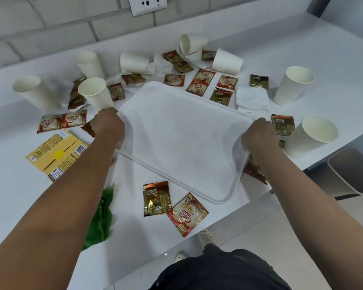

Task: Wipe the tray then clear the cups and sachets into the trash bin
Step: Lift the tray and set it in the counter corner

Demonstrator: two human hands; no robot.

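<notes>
Both hands hold the white tray (pixel 182 139), which lies at the middle of the white bench (pixel 323 49): the left hand (pixel 109 124) curls its grip over the tray's left rim and the right hand (pixel 258 136) grips the right rim. Eight white paper cups (pixel 293 85) ring the tray along the far edge and both sides; some stand and some lie tipped over. Sachets (pixel 156 197) are scattered around the tray, roughly eighteen, though several are partly hidden and the count is unsure. Two crumpled napkins (pixel 252 98) lie among them. A green cloth (pixel 101 216) lies at the near edge, and a flattened yellow carton (pixel 55 153) near the left edge. A grey trash bin (pixel 352 170) stands on the floor past the right edge. Behind the bench is a pale brick wall with a socket (pixel 147 5).
</notes>
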